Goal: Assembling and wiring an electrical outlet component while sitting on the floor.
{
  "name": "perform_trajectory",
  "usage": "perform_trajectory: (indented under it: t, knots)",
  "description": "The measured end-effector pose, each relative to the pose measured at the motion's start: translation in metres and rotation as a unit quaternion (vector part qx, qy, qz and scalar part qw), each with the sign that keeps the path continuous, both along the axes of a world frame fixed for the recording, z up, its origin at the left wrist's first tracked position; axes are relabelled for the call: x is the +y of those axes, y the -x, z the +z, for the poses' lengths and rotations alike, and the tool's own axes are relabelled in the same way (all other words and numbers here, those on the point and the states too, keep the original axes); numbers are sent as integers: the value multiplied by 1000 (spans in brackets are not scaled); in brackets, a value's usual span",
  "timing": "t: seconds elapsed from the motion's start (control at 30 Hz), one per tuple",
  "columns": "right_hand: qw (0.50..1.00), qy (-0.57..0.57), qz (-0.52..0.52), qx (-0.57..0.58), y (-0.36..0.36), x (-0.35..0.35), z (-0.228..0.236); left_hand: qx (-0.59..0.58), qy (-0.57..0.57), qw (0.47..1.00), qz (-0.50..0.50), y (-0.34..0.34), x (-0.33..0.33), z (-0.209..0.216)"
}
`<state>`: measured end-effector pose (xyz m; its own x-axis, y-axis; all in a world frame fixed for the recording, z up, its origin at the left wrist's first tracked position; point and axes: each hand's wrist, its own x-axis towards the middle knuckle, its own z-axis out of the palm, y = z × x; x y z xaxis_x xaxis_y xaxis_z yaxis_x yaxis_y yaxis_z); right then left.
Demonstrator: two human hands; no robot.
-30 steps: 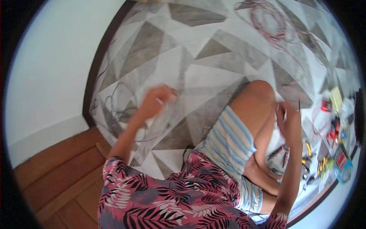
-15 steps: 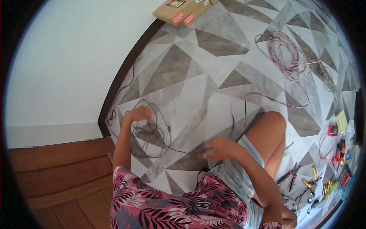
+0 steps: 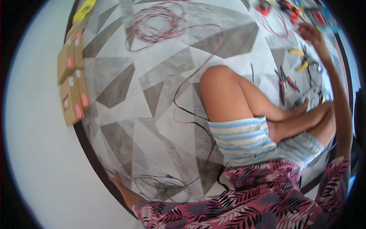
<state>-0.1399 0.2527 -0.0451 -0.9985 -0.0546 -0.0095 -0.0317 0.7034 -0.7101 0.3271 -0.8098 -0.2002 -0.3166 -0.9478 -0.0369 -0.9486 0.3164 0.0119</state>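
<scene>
Down at the lower left, my left hand (image 3: 115, 178) is low beside the dark baseboard, its fingers apart, near a loose coil of black cable (image 3: 160, 182). My right hand (image 3: 312, 35) is stretched out at the upper right with its fingers apart and nothing seen in them. It is nearest to red and black tools (image 3: 291, 13) and yellow-handled pliers (image 3: 301, 65). A red and black wire (image 3: 195, 73) curves across the floor, joined to black cable (image 3: 203, 129) by my knee. The fingers of both hands are somewhat blurred.
A large coil of red and black wire (image 3: 158, 23) lies at the top of the patterned floor. Cardboard boxes (image 3: 72, 95) and a yellow item (image 3: 84, 10) stand along the left wall. Red-handled pliers (image 3: 284, 84) lie beyond my crossed legs.
The view has swung to the right. My left hand has gone from above the black cable coil to beside the baseboard. My right hand has moved from my lap out toward the tools.
</scene>
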Motion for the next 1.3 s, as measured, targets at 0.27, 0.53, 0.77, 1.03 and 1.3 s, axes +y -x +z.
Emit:
perform_trajectory:
  t: [0.27, 0.53, 0.77, 1.03, 1.3]
  knots:
    - [973, -112, -160, -125, -132, 126, 23, -66, -92, 993, 42, 43, -6, -40]
    - [996, -71, 11, -57, -111, -25, -13, 257, -135, 945, -148, 101, 15, -24]
    - [913, 349, 119, -176, -93, -238, -7, 461, -229, 707, -486, 343, 523, 105]
    - [794, 533, -242, -163, -34, -227, -125, 239, -347, 569, -706, 445, 665, 61]
    - [987, 58, -119, -85, -15, -78, -141, -166, -380, 529, -740, 513, 674, 21]
